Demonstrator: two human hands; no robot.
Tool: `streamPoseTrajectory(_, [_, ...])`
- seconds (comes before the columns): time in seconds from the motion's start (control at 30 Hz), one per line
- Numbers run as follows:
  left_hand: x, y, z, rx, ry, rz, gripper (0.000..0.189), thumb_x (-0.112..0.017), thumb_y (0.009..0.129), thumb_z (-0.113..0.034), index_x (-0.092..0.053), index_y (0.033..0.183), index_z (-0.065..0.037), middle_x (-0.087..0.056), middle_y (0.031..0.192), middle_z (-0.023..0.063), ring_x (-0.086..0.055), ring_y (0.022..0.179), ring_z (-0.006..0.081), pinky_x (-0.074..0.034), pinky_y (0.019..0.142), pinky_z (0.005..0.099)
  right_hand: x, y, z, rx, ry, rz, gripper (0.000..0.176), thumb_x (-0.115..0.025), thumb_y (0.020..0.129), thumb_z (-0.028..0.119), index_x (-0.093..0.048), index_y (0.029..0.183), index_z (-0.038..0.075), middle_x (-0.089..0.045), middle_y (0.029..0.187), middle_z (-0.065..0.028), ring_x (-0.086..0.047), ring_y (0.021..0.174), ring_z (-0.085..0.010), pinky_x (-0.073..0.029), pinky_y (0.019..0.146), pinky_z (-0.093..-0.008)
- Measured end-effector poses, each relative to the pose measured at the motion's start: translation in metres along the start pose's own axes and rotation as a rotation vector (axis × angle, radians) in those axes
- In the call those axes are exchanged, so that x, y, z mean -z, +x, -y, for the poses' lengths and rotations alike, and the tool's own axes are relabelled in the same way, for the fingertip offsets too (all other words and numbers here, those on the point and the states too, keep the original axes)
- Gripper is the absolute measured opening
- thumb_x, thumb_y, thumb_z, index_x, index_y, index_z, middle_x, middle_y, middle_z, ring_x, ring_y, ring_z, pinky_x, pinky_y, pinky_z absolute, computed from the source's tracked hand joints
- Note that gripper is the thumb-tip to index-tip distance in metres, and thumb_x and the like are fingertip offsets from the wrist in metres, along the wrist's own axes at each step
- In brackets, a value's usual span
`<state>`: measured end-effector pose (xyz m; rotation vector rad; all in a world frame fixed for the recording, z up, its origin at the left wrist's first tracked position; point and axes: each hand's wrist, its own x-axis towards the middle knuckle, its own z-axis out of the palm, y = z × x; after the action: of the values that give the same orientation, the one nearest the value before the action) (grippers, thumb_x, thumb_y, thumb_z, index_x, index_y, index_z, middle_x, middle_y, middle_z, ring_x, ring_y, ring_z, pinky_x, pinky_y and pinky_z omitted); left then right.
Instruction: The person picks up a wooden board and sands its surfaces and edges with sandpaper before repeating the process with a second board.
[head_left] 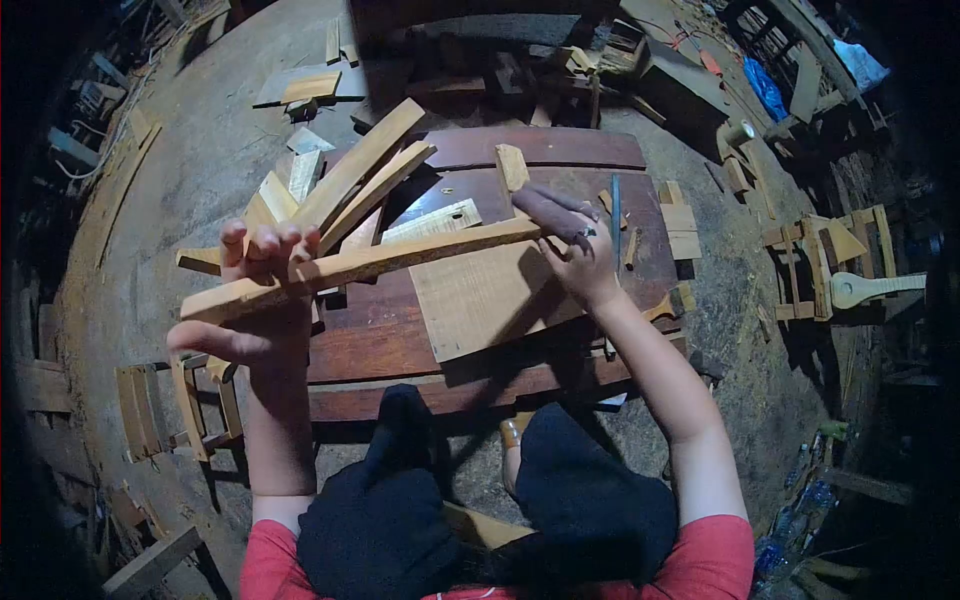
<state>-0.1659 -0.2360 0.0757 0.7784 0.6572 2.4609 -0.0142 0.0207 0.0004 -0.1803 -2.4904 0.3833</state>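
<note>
A long wooden strip [400, 262] spans the space above a low reddish-brown table [365, 350]. Its near left end rests in my left hand [262, 285], with the fingers over the top and the thumb below. At its other end is my right hand [575, 245], which also grips a dark brown cylindrical piece [548, 212] lying along the fingers. Under the strip, a flat light board [480, 300] lies on the table. A short wooden block [511, 168] shows just beyond my right hand.
Several loose wood pieces [365, 165] lean at the table's left side. A dark blue-green rod [615, 215] lies on the right of the table. Small wooden frames stand at the left [190, 400] and right [820, 265], the right one near a pale long-handled object [870, 288].
</note>
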Motion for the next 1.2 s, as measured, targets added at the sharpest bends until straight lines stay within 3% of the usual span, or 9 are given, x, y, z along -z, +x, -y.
streamPoseTrajectory(0.1, [-0.016,-0.007,0.01,-0.053,0.166,-0.393,0.074,-0.041,0.056,-0.072,-0.041,0.09,-0.007,-0.044,0.072,0.0046,-0.044,0.074,0.019,-0.032,0.083,0.0379,-0.005,0.0,-0.013,-0.051,-0.047,-0.024,0.036,-0.059,0.06,0.01,-0.055,0.095,0.01,-0.054,0.096,-0.0082,-0.05,0.09,-0.0227,-0.036,0.08,-0.0337])
streamPoseTrajectory(0.3, [-0.014,-0.007,0.018,-0.053,0.193,-0.07,0.047,-0.041,0.069,-0.057,-0.034,0.069,-0.01,-0.032,0.047,-0.0023,-0.035,0.048,0.0105,-0.029,0.063,0.0281,-0.006,0.017,0.016,0.053,0.278,0.042,0.047,-0.058,0.065,0.017,-0.044,0.108,0.004,-0.049,0.104,-0.0131,-0.047,0.097,-0.0249,-0.034,0.085,-0.0322])
streamPoseTrajectory(0.37, [-0.023,-0.007,0.017,-0.071,0.299,0.077,0.046,-0.042,0.068,-0.055,-0.035,0.067,-0.009,-0.033,0.045,-0.0031,-0.035,0.045,0.0094,-0.028,0.061,0.0268,-0.007,0.014,0.059,-0.301,0.963,0.225,0.043,-0.052,0.072,0.021,-0.043,0.108,0.0,-0.045,0.107,-0.0168,-0.042,0.102,-0.0266,-0.028,0.087,-0.0304])
streamPoseTrajectory(0.5, [-0.025,-0.008,0.018,-0.099,0.331,0.227,0.045,-0.043,0.069,-0.052,-0.038,0.067,-0.008,-0.036,0.045,-0.0029,-0.037,0.044,0.0099,-0.029,0.059,0.0279,-0.002,0.017,0.088,-0.056,0.834,0.129,0.04,-0.047,0.074,0.017,-0.041,0.108,-0.004,-0.047,0.105,-0.015,-0.043,0.1,-0.0212,-0.029,0.087,-0.0305])
streamPoseTrajectory(0.63, [-0.015,-0.013,0.017,-0.096,0.349,0.237,0.043,-0.043,0.069,-0.05,-0.04,0.066,-0.007,-0.037,0.045,-0.0029,-0.038,0.044,0.0105,-0.029,0.059,0.0276,-0.005,-0.004,0.023,-0.486,0.75,0.088,0.035,-0.038,0.076,0.015,-0.044,0.107,-0.001,-0.049,0.104,-0.014,-0.046,0.098,-0.0225,-0.033,0.085,-0.029])
streamPoseTrajectory(0.7, [-0.017,-0.012,0.017,-0.095,0.35,0.217,0.043,-0.043,0.069,-0.051,-0.04,0.065,-0.008,-0.037,0.045,-0.003,-0.037,0.044,0.0104,-0.029,0.058,0.0272,-0.004,-0.015,-0.029,-0.445,0.196,0.131,0.034,-0.037,0.075,0.014,-0.047,0.105,0.001,-0.049,0.106,-0.0115,-0.046,0.1,-0.0209,-0.033,0.086,-0.0281])
streamPoseTrajectory(0.8, [-0.021,-0.006,0.018,-0.099,0.359,0.279,0.046,-0.043,0.068,-0.053,-0.04,0.064,-0.008,-0.036,0.044,-0.0039,-0.037,0.043,0.0096,-0.028,0.055,0.0263,-0.007,0.0,-0.008,-0.52,0.531,0.109,0.04,-0.039,0.073,0.013,-0.043,0.112,0.015,-0.048,0.107,-0.0128,-0.047,0.098,-0.0217,-0.035,0.084,-0.0295])
streamPoseTrajectory(0.97, [-0.022,0.001,0.006,-0.092,0.383,0.292,0.047,-0.045,0.066,-0.056,-0.04,0.062,-0.009,-0.037,0.043,-0.0054,-0.037,0.04,0.0086,-0.028,0.049,0.0251,-0.004,0.019,0.077,-0.119,0.728,0.078,0.034,-0.045,0.072,0.014,-0.049,0.104,0.002,-0.047,0.108,-0.0132,-0.042,0.103,-0.0191,-0.03,0.088,-0.0291])
streamPoseTrajectory(1.2, [-0.02,0.004,0.003,-0.058,0.342,0.363,0.047,-0.051,0.064,-0.057,-0.042,0.058,-0.01,-0.038,0.041,-0.0057,-0.039,0.038,0.0083,-0.027,0.047,0.0233,-0.012,-0.019,-0.021,-0.311,0.573,-0.052,0.033,-0.036,0.078,0.018,-0.048,0.102,-0.001,-0.048,0.106,-0.0121,-0.044,0.1,-0.0202,-0.03,0.087,-0.0282])
